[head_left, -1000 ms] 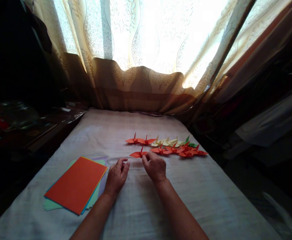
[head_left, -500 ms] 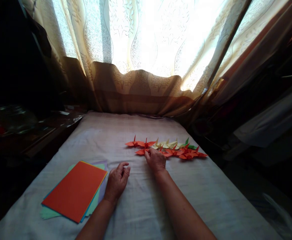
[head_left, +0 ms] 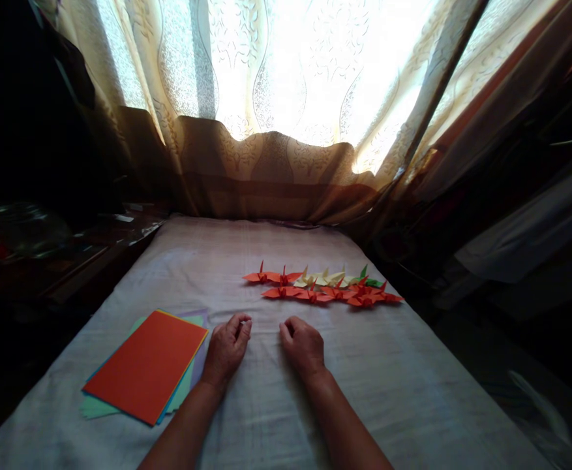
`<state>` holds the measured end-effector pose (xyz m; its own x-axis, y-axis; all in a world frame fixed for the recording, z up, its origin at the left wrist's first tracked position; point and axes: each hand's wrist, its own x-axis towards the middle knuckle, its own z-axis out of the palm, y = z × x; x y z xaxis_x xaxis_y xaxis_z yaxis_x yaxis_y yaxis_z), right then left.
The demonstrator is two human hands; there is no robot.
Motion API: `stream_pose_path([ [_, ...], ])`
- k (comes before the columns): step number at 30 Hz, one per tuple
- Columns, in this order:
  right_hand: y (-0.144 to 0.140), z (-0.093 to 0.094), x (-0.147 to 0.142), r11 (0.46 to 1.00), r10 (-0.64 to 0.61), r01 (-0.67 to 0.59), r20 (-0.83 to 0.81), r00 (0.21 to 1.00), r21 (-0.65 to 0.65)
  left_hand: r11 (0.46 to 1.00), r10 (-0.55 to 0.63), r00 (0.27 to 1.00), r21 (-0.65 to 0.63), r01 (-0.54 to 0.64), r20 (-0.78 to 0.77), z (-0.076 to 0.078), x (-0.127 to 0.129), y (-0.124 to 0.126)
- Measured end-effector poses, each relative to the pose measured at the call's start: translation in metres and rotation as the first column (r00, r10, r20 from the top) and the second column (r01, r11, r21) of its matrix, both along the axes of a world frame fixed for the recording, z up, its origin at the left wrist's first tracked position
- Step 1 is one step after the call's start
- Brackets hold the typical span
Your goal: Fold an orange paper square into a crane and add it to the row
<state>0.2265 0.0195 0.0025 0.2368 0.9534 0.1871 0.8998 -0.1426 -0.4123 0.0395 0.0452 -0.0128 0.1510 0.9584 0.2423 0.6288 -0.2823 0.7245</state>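
My left hand rests on the white cloth beside the paper stack, its fingers loosely curled in with nothing visible in them. Across from it, my right hand lies with its fingers folded, holding nothing that I can see. Just beyond the right hand are folded paper cranes in two rows. The nearer row is of orange-red cranes. Behind it stand two orange cranes at the left, several pale yellow cranes and a green crane at the right end.
A stack of coloured paper, an orange-red sheet on top, lies at the left over green sheets. The cloth-covered surface reaches a patterned curtain. A glass jar stands on a dark side table; clothes hang at the right.
My right hand has let go of an orange crane at the left of the near row and drawn back toward me. The left hand's fingers have curled in more.
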Motion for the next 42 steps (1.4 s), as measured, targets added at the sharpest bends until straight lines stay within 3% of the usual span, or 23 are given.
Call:
stream_pose_path([
  [8,-0.032,-0.014,-0.003,0.986,0.122,-0.116,-0.046,0.991,0.119,0.989,-0.036,0.991,0.137,0.054,-0.128,-0.001,0.005,-0.01],
  [13,-0.036,-0.019,0.002,0.97,0.163,-0.143,-0.089,0.983,0.196,0.974,-0.058,0.964,0.198,0.112,-0.259,0.017,-0.015,-0.037],
  [15,-0.036,-0.021,0.003,0.967,0.173,-0.15,-0.105,0.979,0.204,0.973,0.059,0.894,0.227,0.048,-0.444,0.03,-0.037,-0.046],
  [18,-0.035,-0.022,0.005,0.966,0.19,-0.162,-0.126,0.974,0.201,0.966,0.258,0.704,0.173,-0.191,-0.662,0.048,-0.074,-0.056],
  [19,-0.035,-0.022,0.005,0.966,0.192,-0.164,-0.132,0.972,0.199,0.958,0.268,0.642,0.126,-0.259,-0.718,0.053,-0.084,-0.059],
  [21,-0.036,-0.022,0.005,0.966,0.196,-0.166,-0.141,0.97,0.199,0.95,0.198,0.59,0.004,-0.313,-0.783,0.059,-0.096,-0.065],
  [24,-0.036,-0.022,0.006,0.965,0.201,-0.17,-0.15,0.968,0.199,0.948,0.106,0.594,-0.101,-0.303,-0.797,0.063,-0.098,-0.071],
  [32,-0.038,-0.021,0.007,0.965,0.212,-0.181,-0.158,0.964,0.188,0.918,0.031,0.612,-0.219,-0.33,-0.791,0.073,-0.078,-0.07],
  [37,-0.039,-0.02,0.008,0.962,0.226,-0.191,-0.171,0.959,0.197,0.9,0.083,0.626,-0.212,-0.381,-0.776,0.071,-0.077,-0.07],
  [42,-0.039,-0.02,0.009,0.964,0.226,-0.191,-0.191,0.955,0.184,0.897,0.16,0.685,-0.184,-0.402,-0.711,0.075,-0.094,-0.064],
])
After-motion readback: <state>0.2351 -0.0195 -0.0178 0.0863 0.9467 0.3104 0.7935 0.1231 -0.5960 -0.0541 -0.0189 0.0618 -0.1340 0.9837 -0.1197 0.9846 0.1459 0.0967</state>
